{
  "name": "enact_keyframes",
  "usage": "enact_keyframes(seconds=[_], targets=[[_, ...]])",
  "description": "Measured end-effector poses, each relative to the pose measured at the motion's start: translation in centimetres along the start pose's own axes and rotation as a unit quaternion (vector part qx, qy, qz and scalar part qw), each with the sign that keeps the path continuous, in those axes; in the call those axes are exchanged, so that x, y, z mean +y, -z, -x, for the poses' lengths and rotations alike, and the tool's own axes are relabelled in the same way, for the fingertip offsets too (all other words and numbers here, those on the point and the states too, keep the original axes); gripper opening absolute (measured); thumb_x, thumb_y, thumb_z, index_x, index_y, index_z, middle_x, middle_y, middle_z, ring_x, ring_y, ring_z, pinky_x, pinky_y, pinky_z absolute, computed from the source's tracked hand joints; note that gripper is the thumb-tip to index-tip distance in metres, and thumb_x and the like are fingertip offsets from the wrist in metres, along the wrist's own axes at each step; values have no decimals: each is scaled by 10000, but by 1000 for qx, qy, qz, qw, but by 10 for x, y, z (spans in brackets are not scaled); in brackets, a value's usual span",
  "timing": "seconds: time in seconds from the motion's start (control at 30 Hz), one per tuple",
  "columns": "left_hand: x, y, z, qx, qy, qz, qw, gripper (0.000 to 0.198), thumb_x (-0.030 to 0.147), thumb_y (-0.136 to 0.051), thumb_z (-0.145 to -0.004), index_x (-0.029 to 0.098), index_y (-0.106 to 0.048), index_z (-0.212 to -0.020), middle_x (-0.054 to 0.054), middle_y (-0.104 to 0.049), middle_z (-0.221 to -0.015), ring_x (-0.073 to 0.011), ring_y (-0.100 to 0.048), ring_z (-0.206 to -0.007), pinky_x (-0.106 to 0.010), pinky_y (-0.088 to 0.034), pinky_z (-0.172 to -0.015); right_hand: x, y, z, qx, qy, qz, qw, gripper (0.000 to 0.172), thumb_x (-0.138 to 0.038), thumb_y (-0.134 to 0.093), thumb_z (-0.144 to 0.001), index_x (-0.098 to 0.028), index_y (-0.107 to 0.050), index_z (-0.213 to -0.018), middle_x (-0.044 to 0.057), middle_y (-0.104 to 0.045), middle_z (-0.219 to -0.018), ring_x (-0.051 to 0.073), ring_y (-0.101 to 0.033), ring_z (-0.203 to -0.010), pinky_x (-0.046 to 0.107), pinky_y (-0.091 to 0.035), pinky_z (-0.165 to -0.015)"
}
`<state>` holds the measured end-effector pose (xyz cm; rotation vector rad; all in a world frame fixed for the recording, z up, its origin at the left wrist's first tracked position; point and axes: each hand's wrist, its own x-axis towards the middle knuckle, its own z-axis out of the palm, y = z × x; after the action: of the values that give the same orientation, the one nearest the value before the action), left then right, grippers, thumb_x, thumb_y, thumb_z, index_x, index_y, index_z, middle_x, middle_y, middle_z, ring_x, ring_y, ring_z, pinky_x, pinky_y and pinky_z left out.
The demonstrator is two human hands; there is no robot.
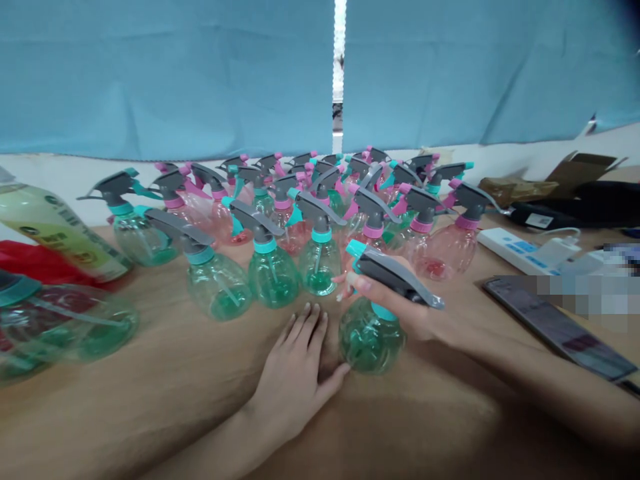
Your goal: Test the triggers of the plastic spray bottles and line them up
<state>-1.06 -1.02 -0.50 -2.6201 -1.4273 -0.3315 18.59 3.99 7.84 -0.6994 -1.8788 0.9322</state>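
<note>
My right hand (pixel 400 303) is wrapped round the neck and trigger of a green spray bottle (pixel 370 340) with a grey and turquoise head. The bottle is at the front of the group, its nozzle pointing left. My left hand (pixel 295 363) lies flat on the wooden table (pixel 160 413), fingers stretched forward and apart, the thumb close to the bottle's base. Just beyond my fingertips stand more green spray bottles (pixel 274 277). Pink spray bottles (pixel 453 243) with pink collars are set among and behind them.
At the left are a large labelled bottle (pixel 60 227), a red bag (pixel 50 263) and green spray bottles (pixel 107 327) near the edge. A phone (pixel 555 323), a white power strip (pixel 517 250) and an open cardboard box (pixel 580 173) lie to the right. A blue curtain (pixel 175 80) hangs behind.
</note>
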Motion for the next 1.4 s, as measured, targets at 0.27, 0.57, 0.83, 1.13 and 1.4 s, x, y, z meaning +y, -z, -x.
enact_keyframes(seconds=[0.27,0.57,0.83,1.13,1.4], targets=[[-2,-3,4,47,21,-9,999,555,449,-442,-936,63,-467,-1334,-186,-492,-1390,-305,-436,-1306,-446,-404,-1040,-4,1,1,10,-9,22,1000,185,-373,-542,-886,-226,-620,-806,-27,-511,-644,125,-493,-603,266,-419,-577],[0,0,1,0,9,43,999,541,389,-442,-938,44,-435,-1355,-201,-447,-1422,-314,-372,-1345,-489,-352,-1073,13,-1,5,-6,-41,-24,999,290,-344,-568,-865,-278,-612,-1145,-12,-600,-704,148,-525,-586,308,-461,-596],[0,1,0,-14,8,33,999,546,378,-459,-935,25,-445,-1351,-199,-441,-1427,-315,-366,-1348,-479,-336,-1085,7,-1,4,-8,-45,-58,997,315,-316,-588,-853,-271,-612,-1163,1,-632,-786,147,-543,-607,362,-496,-732],[-1,1,-1,-7,3,29,1000,549,377,-476,-927,23,-450,-1346,-202,-455,-1415,-323,-391,-1331,-491,-356,-1067,9,-2,6,-10,-48,-51,997,309,-312,-578,-869,-270,-600,-1174,-18,-583,-735,129,-496,-588,315,-473,-660],[0,-1,-1,4,9,49,999,528,380,-457,-934,55,-447,-1350,-189,-454,-1420,-317,-384,-1337,-483,-360,-1065,15,3,2,-18,-83,-118,989,196,-317,-626,-838,-253,-667,-1019,6,-646,-781,157,-605,-730,303,-505,-703]])
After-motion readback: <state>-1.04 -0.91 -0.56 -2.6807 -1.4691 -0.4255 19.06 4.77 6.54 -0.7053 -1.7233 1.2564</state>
